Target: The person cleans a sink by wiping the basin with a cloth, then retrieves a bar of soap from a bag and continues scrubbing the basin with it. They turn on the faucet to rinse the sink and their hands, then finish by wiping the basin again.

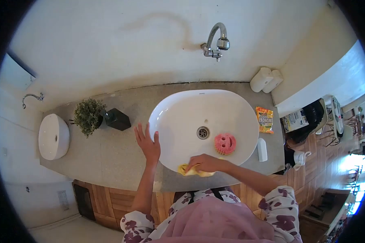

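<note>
A white oval basin (178, 117) sits on the grey counter, with a round drain in its middle. Inside it, right of the drain, lies a pink smiley-face sponge (225, 144). My right hand (205, 163) presses a yellow cloth (187, 169) against the basin's near rim, its fingers closed on the cloth. At the basin's left rim is my left hand (148, 142), fingers spread, holding nothing.
A wall faucet (217, 42) hangs above the basin. Left are a dark bottle (117, 119), a potted plant (88, 115) and a smaller basin (53, 137). Right are an orange packet (265, 120), a white bottle (262, 150) and two white rolls (262, 79).
</note>
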{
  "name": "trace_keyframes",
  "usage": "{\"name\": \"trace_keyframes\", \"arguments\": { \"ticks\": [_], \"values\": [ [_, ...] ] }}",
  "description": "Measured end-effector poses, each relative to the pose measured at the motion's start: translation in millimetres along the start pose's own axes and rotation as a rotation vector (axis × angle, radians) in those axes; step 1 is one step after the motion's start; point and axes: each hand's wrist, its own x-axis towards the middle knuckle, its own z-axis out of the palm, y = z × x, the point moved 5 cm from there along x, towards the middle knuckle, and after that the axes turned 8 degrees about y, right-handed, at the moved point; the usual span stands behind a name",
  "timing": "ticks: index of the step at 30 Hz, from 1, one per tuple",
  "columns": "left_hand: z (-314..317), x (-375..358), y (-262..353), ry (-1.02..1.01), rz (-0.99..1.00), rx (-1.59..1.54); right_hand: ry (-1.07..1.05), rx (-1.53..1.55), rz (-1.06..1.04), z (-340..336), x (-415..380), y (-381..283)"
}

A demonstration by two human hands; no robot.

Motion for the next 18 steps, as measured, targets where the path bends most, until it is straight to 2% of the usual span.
{"name": "trace_keyframes", "arguments": {
  "ticks": [1, 2, 4, 6, 7, 8, 10, 11, 13, 14, 16, 17, 18],
  "values": [
    [-4.1, 1.7, 15.7, -0.055, 0.15, 0.1, -0.063, -0.072, 0.05, -13.0, -11.9, -3.9],
    [-9.3, 0.5, 19.7, -0.053, 0.153, 0.098, -0.126, -0.143, 0.102, -27.6, -21.4, -4.5],
    [-9.0, -12.5, 22.0, -0.166, 0.201, 0.229, -0.085, -0.381, 0.02, -61.8, -29.5, 6.8],
    [-10.3, -23.5, 17.4, -0.191, 0.157, 0.221, 0.363, -0.475, 0.105, -115.5, -15.6, 13.0],
    [-9.7, -27.0, 14.9, -0.218, 0.115, 0.217, 0.601, -0.392, -0.118, -140.2, -3.1, 18.4],
    [-10.6, -27.6, 14.9, -0.219, 0.112, 0.221, 0.777, -0.387, -0.105, -159.2, 8.4, 3.9],
    [-9.9, -27.7, 13.6, -0.259, 0.015, 0.056, 0.876, -0.43, -0.038, -179.7, 46.1, 12.7],
    [-5.5, -29.7, 6.5, -0.259, 0.014, 0.058, 0.874, -0.428, -0.038, -176.0, 63.5, 26.3],
    [6.1, -32.6, -12.9, -0.225, -0.048, -0.064, 0.93, -0.697, -0.085, -167.8, 95.3, 47.7],
    [9.4, -31.1, -13.0, -0.227, -0.049, -0.065, 0.93, -0.697, -0.083, -160.9, 105.9, 53.3],
    [10.7, -34.3, -14.1, -0.149, -0.143, -0.137, 1.078, -0.875, -0.074, -138.3, 110.4, 55.0],
    [9.6, -38.3, -14.1, -0.153, -0.153, -0.132, 1.067, -0.872, -0.069, -124.2, 109.1, 56.7],
    [8.2, -37.7, -12.8, -0.158, -0.157, -0.129, 0.946, -0.747, 0.031, -111.6, 109.6, 59.7]
  ]
}}
